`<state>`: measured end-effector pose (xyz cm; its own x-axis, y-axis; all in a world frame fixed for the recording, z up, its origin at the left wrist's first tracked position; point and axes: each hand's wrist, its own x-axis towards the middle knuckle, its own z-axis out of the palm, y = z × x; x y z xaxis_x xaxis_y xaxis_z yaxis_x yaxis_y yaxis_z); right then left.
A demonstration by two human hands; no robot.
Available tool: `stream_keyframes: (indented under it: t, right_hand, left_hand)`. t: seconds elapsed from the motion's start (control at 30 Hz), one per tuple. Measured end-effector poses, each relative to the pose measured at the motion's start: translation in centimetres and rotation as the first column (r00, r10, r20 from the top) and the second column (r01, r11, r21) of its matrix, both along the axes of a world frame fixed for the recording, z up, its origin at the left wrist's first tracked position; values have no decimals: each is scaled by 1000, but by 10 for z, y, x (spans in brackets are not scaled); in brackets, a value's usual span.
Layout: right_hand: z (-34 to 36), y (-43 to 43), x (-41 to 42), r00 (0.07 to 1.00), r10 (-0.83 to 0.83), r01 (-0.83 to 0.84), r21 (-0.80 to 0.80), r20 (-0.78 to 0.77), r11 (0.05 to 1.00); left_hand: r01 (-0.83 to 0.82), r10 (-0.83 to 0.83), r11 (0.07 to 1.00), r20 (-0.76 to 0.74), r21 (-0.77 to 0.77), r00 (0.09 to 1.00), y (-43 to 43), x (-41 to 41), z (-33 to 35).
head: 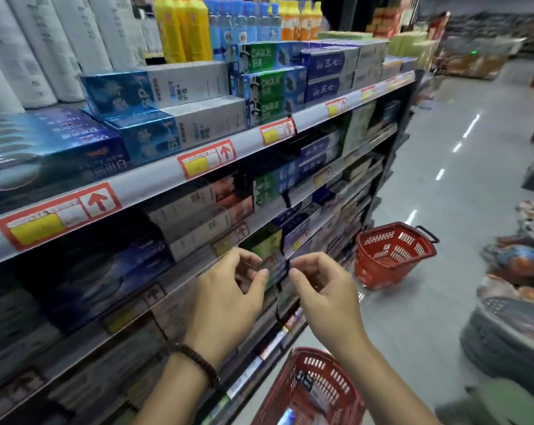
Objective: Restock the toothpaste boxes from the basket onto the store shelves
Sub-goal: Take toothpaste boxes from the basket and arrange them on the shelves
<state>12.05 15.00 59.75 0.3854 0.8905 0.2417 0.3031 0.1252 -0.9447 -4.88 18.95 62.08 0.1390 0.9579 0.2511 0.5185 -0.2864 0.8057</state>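
My left hand [229, 299] and my right hand [323, 289] are raised side by side in front of the lower shelves [180, 182]. Between their fingertips is a small blue-green toothpaste box [276, 268], seen end-on and blurred. Each hand pinches one side of it with thumb and forefinger. The box sits level with a shelf row of green and blue boxes. A red basket [317, 391] stands below my hands at the bottom edge, with something blue in it. The shelves hold rows of toothpaste boxes [173, 108] behind red and yellow price tags.
A second red basket [394, 253] with a black handle stands on the grey floor further down the aisle. Bottles [183, 29] line the top shelf. Stacked goods [510, 317] crowd the right side of the aisle. The shiny floor runs on between them.
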Motion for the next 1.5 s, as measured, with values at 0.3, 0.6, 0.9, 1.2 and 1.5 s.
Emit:
stream_keyframes:
  t: [0.3, 0.6, 0.9, 1.2, 1.5]
  right_hand:
    - [-41, -38, 63, 998, -14, 9, -83, -67, 996]
    - [-105, -68, 116, 990, -78, 54, -196, -116, 979]
    - [-196, -73, 143, 970, -139, 71, -318, -197, 946]
    - [-298, -67, 152, 965, -157, 58, -410, -210, 910]
    - [-414, -86, 156, 962, -184, 43, -549, -203, 835]
  left_hand:
    - [36, -35, 994, 8, -101, 999, -33, 67, -44]
    - [12, -12, 978, 3, -209, 1000, -59, 117, -112]
    - [-33, 13, 929, -58, -369, 998, -65, 135, -199]
    - [-70, 14, 870, -118, -488, 993, -53, 146, -305]
    - [-79, -64, 807, -220, -585, 973, -56, 143, -434]
